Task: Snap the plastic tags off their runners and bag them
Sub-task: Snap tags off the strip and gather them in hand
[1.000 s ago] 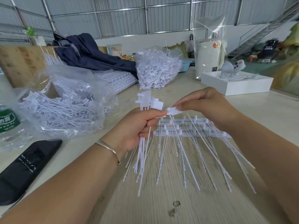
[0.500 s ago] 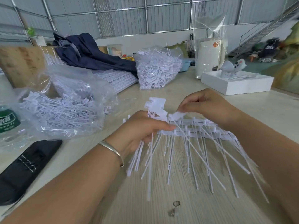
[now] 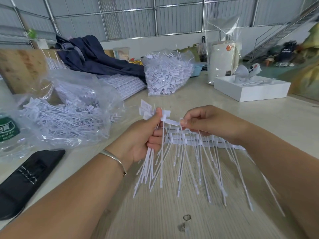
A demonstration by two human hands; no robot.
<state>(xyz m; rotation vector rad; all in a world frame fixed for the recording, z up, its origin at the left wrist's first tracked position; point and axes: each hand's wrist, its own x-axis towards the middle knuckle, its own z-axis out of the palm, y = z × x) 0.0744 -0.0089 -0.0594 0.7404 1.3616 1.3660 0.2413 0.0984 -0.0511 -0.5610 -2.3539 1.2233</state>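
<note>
We hold a bundle of loose tags (image 3: 148,163) in our left hand (image 3: 139,140), fingers curled round the thin tails and thumb pressed up against the flat heads, which fan out above the fist. Our right hand (image 3: 212,123) sits just beside it, thumb and forefinger pinched together on the head of a single tag (image 3: 170,120) that bridges the gap between the two hands. Under the right hand lies the runner (image 3: 193,140), a white strip flat on the wooden table (image 3: 164,213), with many tags fixed to it and their long tails splaying toward the near edge. The tails are blurred, so we cannot tell whether the pinched tag is free of the runner or joined to it.

To the left, a clear plastic bag (image 3: 69,107) lies open on the table, holding a heap of separated tags. Farther back, right of the bag, stands a second heap of tags (image 3: 167,73) in clear wrap, and between them lies a flat stack of uncut runner sheets (image 3: 124,83) under a dark blue garment (image 3: 96,56). A white box (image 3: 250,90) sits far right. At the near left lie a black case (image 3: 25,181) and a water bottle (image 3: 8,131) with a green label. A silver bangle (image 3: 114,158) circles our left wrist.
</note>
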